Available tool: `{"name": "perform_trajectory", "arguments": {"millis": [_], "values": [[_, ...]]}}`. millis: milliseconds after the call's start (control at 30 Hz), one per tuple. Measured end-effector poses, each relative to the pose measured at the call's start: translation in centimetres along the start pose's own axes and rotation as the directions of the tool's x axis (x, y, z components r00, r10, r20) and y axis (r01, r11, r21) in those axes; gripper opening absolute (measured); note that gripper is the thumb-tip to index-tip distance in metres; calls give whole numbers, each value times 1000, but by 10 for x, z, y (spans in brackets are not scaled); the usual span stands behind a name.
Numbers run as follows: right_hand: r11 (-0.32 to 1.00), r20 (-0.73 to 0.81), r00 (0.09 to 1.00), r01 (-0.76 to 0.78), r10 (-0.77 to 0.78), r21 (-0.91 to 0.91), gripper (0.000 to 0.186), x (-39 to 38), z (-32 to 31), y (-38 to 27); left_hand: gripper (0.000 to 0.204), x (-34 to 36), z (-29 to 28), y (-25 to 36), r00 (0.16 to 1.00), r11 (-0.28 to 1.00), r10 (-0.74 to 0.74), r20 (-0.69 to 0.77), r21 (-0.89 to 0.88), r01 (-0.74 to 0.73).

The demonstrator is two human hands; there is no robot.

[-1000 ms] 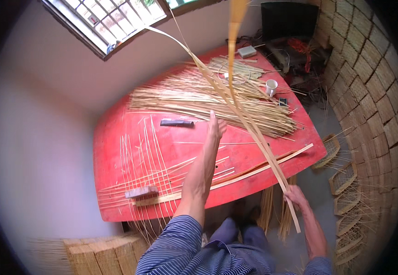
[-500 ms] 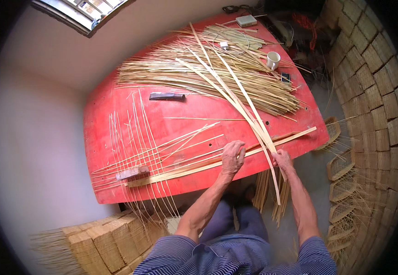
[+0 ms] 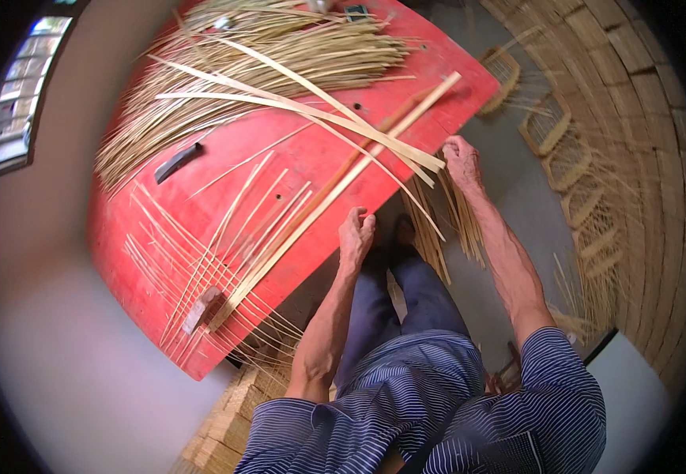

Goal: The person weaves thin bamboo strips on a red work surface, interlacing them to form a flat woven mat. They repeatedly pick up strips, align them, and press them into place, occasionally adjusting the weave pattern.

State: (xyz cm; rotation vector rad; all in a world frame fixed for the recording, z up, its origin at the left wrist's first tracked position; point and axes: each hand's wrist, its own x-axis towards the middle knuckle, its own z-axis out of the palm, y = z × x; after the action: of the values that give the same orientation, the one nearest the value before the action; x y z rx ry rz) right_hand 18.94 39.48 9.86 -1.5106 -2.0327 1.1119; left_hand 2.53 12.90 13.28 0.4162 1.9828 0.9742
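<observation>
Several long pale bamboo strips [image 3: 397, 146] lie crossed on the red table [image 3: 252, 189], their near ends reaching over its edge. My right hand [image 3: 463, 164] is just right of those ends, fingers curled together; what they hold, if anything, is hidden. Closer to me, my left hand [image 3: 355, 237] hovers by the table's front edge. Its fingers are loosely bent and apart, with nothing in them. Between the hands and the table's middle runs one wide flat strip [image 3: 386, 146]. At the left, thin strips crossed into an open grid [image 3: 220, 272] lie under a block [image 3: 202, 310].
A large heap of thin strips [image 3: 280, 59] covers the far table. A short dark tool [image 3: 178, 163] lies in front of it. More strips [image 3: 426, 233] stand below the front edge. Woven frames [image 3: 548, 138] line the floor at right, beside stacked woven panels [image 3: 635, 103].
My view has turned, so the table appears rotated and shifted left. The crossed strips now lie lower across the table, and my right hand, formerly gripping them, is beside their ends.
</observation>
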Motion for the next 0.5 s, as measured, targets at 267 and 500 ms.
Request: {"name": "perform_trajectory", "arguments": {"millis": [267, 500], "values": [[877, 215, 859, -480, 465, 18, 28, -176, -43, 114, 43, 18, 45, -39, 933, 844, -226, 281, -422, 331], [564, 244, 715, -677, 655, 473, 45, -174, 10, 118, 45, 64, 62, -36, 885, 779, -258, 388, -458, 428]]}}
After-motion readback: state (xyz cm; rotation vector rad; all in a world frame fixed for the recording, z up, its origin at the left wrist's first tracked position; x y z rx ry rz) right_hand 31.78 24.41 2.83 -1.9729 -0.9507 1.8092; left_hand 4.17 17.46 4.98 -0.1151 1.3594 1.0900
